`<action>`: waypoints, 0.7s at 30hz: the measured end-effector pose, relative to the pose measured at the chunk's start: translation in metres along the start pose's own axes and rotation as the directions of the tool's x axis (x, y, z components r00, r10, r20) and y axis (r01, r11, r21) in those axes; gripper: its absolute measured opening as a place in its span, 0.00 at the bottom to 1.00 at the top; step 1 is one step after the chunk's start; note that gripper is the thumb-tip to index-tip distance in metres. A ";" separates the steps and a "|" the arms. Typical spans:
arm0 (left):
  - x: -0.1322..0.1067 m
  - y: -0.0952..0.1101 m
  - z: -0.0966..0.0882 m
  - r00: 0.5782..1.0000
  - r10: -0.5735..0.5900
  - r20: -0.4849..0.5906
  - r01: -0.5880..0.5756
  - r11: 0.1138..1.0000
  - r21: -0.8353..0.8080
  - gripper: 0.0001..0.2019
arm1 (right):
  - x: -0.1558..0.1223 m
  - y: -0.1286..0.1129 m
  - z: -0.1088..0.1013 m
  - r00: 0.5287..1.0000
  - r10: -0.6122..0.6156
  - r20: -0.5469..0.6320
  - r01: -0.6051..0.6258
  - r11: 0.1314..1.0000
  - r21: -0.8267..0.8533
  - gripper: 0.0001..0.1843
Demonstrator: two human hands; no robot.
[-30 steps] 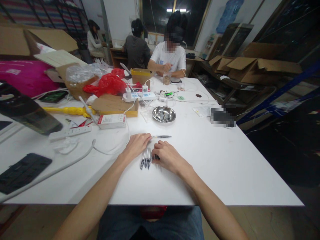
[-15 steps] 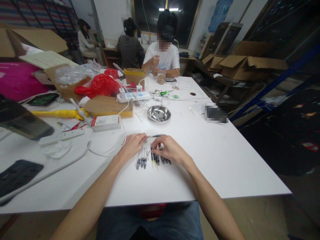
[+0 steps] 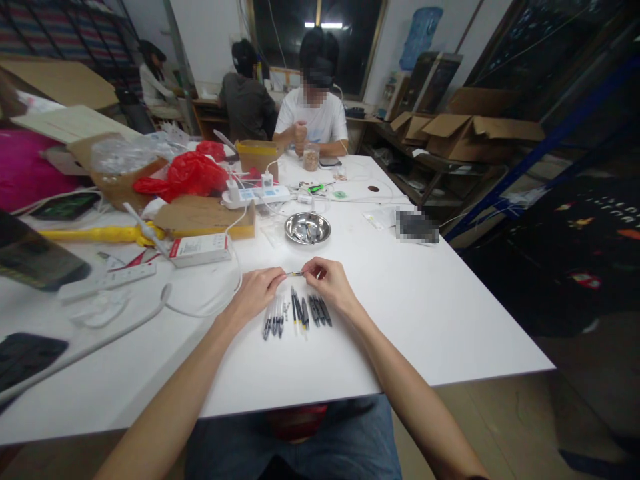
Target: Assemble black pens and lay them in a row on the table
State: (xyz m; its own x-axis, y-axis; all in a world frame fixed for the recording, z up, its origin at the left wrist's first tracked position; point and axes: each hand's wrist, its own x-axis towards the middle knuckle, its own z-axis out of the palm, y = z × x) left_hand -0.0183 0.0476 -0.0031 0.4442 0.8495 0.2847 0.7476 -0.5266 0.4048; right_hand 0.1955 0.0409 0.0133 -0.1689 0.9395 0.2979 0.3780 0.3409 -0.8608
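- Two bare hands meet over the white table (image 3: 410, 313), each pinching one end of a thin pen refill (image 3: 295, 274) held level between them
- Left hand (image 3: 255, 293) is curled, thumb and forefinger pressed together on the refill's left end, the other fingers folded toward the tabletop
- Right hand (image 3: 327, 283) is likewise curled, its fingertips closed on the refill's right end, knuckles raised
- Just below the two hands, between the wrists, lies a row of pen parts (image 3: 295, 313): clear barrels nearer the left hand, dark pieces with a yellow-marked one nearer the right; they lie side by side, some touching
- Beyond the hands, well apart from them, stands a steel bowl (image 3: 307, 228) with small items inside that are too small to tell
- Farther past the left hand sit a white box (image 3: 200, 249), a flat cardboard box (image 3: 203, 217), a power strip (image 3: 257, 195) and a red plastic bag (image 3: 187, 175)
- A white cable (image 3: 150, 313) curves across the table to the left of the left forearm
- At the far end of the table, opposite both hands, a person in a white shirt (image 3: 313, 123) sits with hands raised near a jar (image 3: 311, 159)
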 end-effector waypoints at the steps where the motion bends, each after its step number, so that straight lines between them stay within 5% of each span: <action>1: 0.000 0.001 0.000 1.000 0.007 -0.007 -0.007 1.000 -0.010 0.15 | 0.000 0.000 0.002 1.000 0.013 -0.008 -0.013 0.999 0.040 0.07; 10: -0.001 0.004 -0.001 0.998 0.064 -0.016 -0.066 0.991 -0.115 0.14 | -0.002 0.005 0.010 0.995 0.097 0.038 -0.104 0.948 0.300 0.07; 21: -0.002 0.007 -0.002 0.998 0.068 -0.002 -0.068 0.998 0.005 0.14 | -0.001 0.008 0.010 0.995 0.090 0.036 -0.097 0.937 0.334 0.07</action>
State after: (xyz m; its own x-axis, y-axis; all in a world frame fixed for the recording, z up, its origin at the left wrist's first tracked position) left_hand -0.0152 0.0422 0.0009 0.4933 0.8114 0.3136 0.7181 -0.5833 0.3796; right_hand 0.1896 0.0422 0.0014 -0.1666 0.9647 0.2040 0.0666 0.2174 -0.9738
